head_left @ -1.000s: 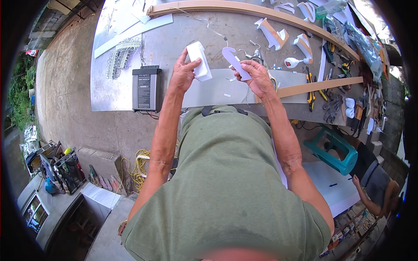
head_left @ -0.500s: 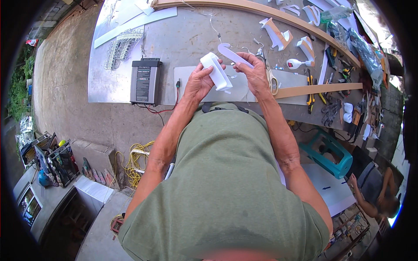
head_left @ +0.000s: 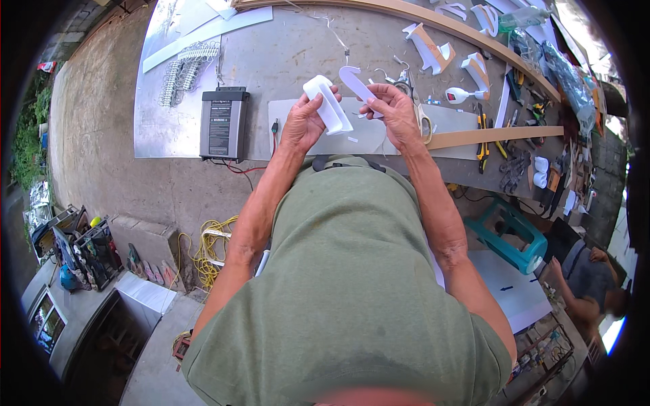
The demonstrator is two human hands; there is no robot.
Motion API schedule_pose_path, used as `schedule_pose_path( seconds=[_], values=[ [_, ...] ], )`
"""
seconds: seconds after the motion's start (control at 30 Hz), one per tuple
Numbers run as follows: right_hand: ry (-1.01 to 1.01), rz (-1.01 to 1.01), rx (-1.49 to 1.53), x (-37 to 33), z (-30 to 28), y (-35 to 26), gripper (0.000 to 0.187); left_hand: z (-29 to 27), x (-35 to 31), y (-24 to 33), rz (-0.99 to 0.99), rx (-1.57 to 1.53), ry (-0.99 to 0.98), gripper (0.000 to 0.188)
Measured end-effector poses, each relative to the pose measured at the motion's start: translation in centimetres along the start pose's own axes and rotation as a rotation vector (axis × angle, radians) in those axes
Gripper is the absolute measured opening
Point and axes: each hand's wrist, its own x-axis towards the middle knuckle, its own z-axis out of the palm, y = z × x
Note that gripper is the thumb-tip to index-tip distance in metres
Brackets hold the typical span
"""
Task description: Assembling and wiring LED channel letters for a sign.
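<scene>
My left hand (head_left: pixel 303 124) is closed around a white hollow piece with a raised rim and a rounded end (head_left: pixel 332 115), its open side turned to the right. In my right hand (head_left: pixel 398 116), a flat white strip with a hooked tip (head_left: pixel 356 85) is pinched between thumb and fingers. The two pieces are held close together but apart, above a grey sheet (head_left: pixel 284 111) on the metal-topped table. Small white scraps lie on the sheet below. Beside my right hand lies a pair of scissors (head_left: pixel 424 128), partly hidden by it.
A grey power unit (head_left: pixel 225 125) with red and black cables stands at the table's left front. Wire hooks (head_left: pixel 181 76) lie behind it. Brown strips (head_left: pixel 497 138), pliers (head_left: pixel 483 143), gloves (head_left: pixel 516 170) and more white shapes (head_left: pixel 430 51) cover the right. Another person (head_left: pixel 586 277) is beyond a teal stool (head_left: pixel 508 237).
Both hands have shifted slightly up and to the left with their pieces. The other person's arms have moved. The whole view has tilted a little.
</scene>
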Motion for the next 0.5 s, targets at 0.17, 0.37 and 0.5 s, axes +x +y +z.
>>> schedule_pose_path(
  seconds=[0.17,0.37,0.5],
  values=[
    [0.088,-0.131,-0.280,0.7,1.3,0.3,0.023,1.8,-0.1,0.3,-0.009,0.056,0.033,0.052],
    [0.111,-0.227,-0.439,1.1,1.5,1.1,0.019,2.6,-0.3,0.2,0.003,0.085,0.048,0.055],
    [0.165,-0.410,-0.461,1.1,1.6,1.8,0.030,2.6,-0.4,0.2,0.014,0.091,0.027,0.058]
  ],
)
